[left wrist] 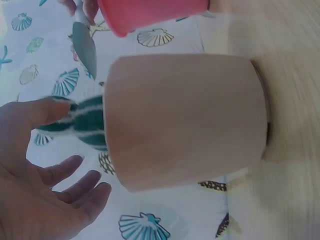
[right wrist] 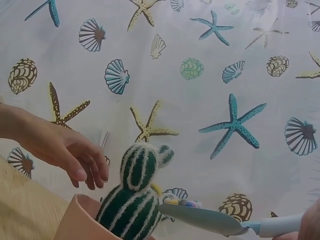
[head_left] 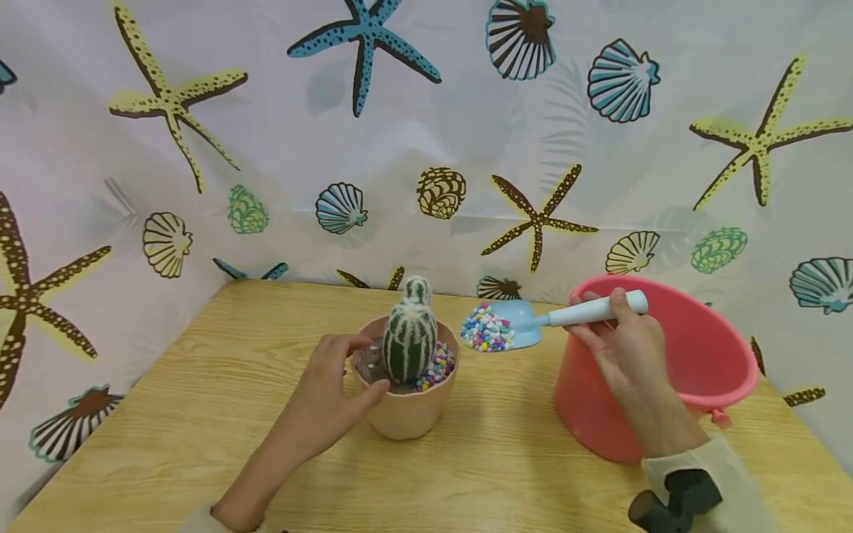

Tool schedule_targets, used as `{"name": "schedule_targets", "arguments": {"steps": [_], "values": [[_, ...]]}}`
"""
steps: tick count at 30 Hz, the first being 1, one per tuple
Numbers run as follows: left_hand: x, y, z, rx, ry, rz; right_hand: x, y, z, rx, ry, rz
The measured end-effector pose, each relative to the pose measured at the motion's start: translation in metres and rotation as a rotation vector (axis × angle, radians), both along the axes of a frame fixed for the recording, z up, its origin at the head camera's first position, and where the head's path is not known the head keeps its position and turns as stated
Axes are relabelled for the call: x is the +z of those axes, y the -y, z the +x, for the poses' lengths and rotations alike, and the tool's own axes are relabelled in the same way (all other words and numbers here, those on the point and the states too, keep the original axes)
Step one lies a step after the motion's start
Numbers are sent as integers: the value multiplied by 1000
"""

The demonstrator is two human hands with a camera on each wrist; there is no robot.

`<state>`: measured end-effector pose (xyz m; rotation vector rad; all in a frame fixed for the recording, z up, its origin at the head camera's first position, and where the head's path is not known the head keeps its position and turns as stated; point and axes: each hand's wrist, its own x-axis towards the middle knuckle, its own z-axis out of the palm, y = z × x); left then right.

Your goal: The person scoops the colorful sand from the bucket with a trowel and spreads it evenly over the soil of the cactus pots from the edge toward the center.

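Head view: gripping light-blue trowel (head_left: 526, 322) by its handle in right hand (head_left: 626, 348), thumb over, fingers under; held between pot (head_left: 406, 414) and red bucket (head_left: 593, 400), near level along its long axis, pointing pebbles (head_left: 486, 328) and blade left; holding nothing in left hand (head_left: 333, 392); left wrist: with thumb and fingers well apart, near cactus (left wrist: 90, 122); right wrist: aiming blade at cactus, above wood-grain table (right wrist: 20, 210), before shell-and-starfish sheet (right wrist: 165, 87)

Looking forward and down from the head, catching the pot (head_left: 408, 414) at lower centre. Facing it closely, turned sideways, from the left wrist. Looking toward patterned cloth (right wrist: 165, 95) from the right wrist, sharing the pot, lower left.
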<state>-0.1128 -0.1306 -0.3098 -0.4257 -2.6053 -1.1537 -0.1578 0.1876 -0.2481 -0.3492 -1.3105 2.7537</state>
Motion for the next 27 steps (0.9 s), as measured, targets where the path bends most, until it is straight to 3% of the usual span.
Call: {"name": "schedule_targets", "arguments": {"steps": [7,14,20,27], "values": [[-15,17,-15,-4,84,-14,-2,10,0,5,4,33],[-28,29,-29,-104,158,25,-3,18,-1,18,4,43],[-31,33,-41,-157,223,-32,-2,24,-2,35,-14,68],[-37,28,-45,-132,253,-45,1,24,-4,36,-38,74]]}}
